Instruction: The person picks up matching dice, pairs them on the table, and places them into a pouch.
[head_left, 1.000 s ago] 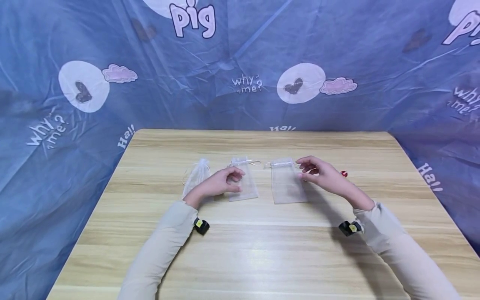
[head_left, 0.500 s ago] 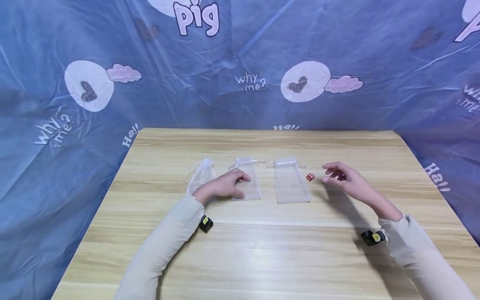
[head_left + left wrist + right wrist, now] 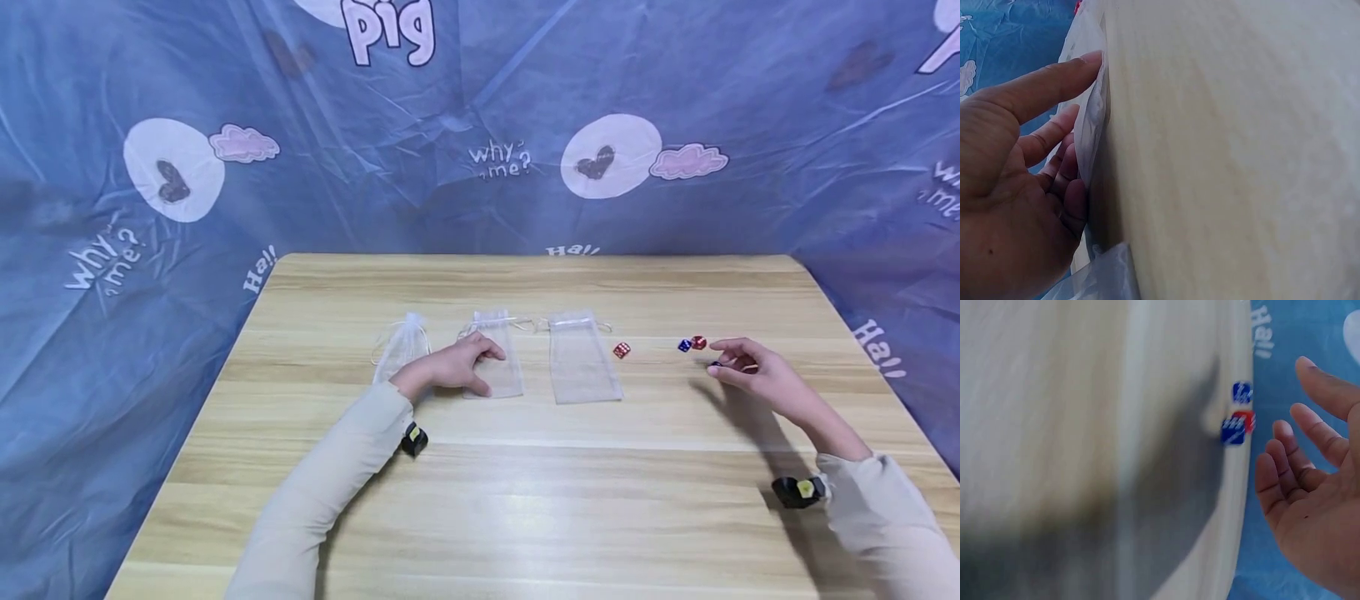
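Three white sheer drawstring pouches lie in a row: a left pouch (image 3: 396, 350), a middle pouch (image 3: 507, 367) and a right pouch (image 3: 587, 367). My left hand (image 3: 457, 363) is over the middle pouch, thumb and fingers apart, with the thumb tip right at the pouch in the left wrist view. To the right, my right hand (image 3: 761, 379) hovers with loosely bent fingers and holds nothing. Near its fingertips are a blue die (image 3: 685, 345), a red die (image 3: 699, 342) and a second blue die (image 3: 1233, 432), mostly hidden in the head view.
Another red die (image 3: 622, 350) sits just right of the right pouch. The wooden table (image 3: 525, 500) ends at the back against a blue printed cloth (image 3: 375, 167). Thin drawstrings (image 3: 517, 322) trail from the pouch tops.
My right hand has moved right, away from the right pouch, uncovering the dice. My left hand stays over the middle pouch, shifting only slightly right in the view.
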`<action>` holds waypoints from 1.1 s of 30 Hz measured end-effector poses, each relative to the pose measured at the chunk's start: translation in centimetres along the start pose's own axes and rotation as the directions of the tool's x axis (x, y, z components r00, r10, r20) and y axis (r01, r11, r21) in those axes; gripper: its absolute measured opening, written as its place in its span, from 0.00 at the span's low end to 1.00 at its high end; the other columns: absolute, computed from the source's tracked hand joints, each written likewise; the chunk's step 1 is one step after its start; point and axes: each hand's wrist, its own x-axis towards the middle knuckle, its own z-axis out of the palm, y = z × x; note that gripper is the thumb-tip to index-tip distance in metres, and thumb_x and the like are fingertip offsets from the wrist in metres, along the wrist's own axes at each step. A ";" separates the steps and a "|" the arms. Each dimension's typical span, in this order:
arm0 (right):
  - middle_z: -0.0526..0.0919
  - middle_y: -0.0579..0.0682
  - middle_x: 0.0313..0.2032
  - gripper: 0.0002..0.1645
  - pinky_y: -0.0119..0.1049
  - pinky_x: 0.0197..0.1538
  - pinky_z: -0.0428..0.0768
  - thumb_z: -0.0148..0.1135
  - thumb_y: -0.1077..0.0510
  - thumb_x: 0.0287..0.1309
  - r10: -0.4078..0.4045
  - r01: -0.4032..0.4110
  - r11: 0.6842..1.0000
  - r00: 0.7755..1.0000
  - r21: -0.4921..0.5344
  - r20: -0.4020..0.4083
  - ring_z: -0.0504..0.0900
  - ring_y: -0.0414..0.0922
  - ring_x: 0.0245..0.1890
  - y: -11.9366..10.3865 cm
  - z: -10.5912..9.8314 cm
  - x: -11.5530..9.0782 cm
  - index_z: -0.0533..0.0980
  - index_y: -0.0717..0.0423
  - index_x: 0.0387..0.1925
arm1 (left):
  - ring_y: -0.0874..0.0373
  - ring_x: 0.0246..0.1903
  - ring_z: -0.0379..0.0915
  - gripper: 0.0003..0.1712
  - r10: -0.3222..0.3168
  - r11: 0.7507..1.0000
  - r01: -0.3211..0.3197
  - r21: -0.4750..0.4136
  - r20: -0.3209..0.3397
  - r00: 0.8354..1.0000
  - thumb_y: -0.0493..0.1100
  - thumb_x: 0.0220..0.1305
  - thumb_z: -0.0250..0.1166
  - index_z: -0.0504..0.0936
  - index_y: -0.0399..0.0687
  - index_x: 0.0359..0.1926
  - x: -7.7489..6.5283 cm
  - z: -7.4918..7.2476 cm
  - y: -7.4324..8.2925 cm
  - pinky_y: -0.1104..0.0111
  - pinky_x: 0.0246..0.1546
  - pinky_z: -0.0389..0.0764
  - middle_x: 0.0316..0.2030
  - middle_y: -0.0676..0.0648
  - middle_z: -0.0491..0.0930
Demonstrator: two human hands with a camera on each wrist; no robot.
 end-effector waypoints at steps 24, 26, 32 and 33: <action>0.78 0.45 0.33 0.19 0.28 0.29 0.70 0.59 0.54 0.65 0.091 -0.078 0.982 0.993 -0.172 0.070 0.69 0.28 0.28 2.1 0.4 0.9 0.75 0.66 0.48 | 0.54 0.54 0.64 0.36 -0.022 0.999 0.023 -0.022 0.011 1.000 0.37 0.47 0.74 0.72 0.42 0.59 0.1 -0.1 0.1 0.65 0.61 0.66 0.53 0.44 0.67; 0.80 0.45 0.32 0.18 0.27 0.29 0.71 0.59 0.54 0.65 0.092 -0.079 0.983 0.993 -0.165 0.073 0.70 0.28 0.28 1.9 0.4 0.9 0.75 0.65 0.47 | 0.54 0.53 0.64 0.36 -0.023 0.999 0.023 -0.024 0.008 1.000 0.37 0.47 0.74 0.72 0.42 0.59 0.1 -0.1 0.0 0.66 0.61 0.66 0.53 0.44 0.67; 0.82 0.49 0.37 0.16 0.25 0.32 0.71 0.60 0.54 0.64 0.045 -0.030 0.988 0.994 -0.151 0.095 0.71 0.26 0.31 0.3 1.1 0.5 0.77 0.62 0.47 | 0.54 0.54 0.64 0.36 -0.029 0.999 0.030 -0.019 0.005 1.000 0.37 0.46 0.75 0.73 0.43 0.58 0.1 -0.1 0.1 0.65 0.62 0.66 0.53 0.45 0.68; 0.81 0.48 0.37 0.16 0.24 0.33 0.71 0.60 0.54 0.64 0.027 -0.012 0.990 0.995 -0.143 0.101 0.71 0.25 0.31 -0.1 1.3 0.4 0.77 0.62 0.47 | 0.54 0.54 0.64 0.36 -0.031 0.999 0.032 -0.020 0.008 0.999 0.37 0.47 0.75 0.72 0.44 0.58 0.1 -0.1 0.1 0.65 0.62 0.65 0.53 0.45 0.68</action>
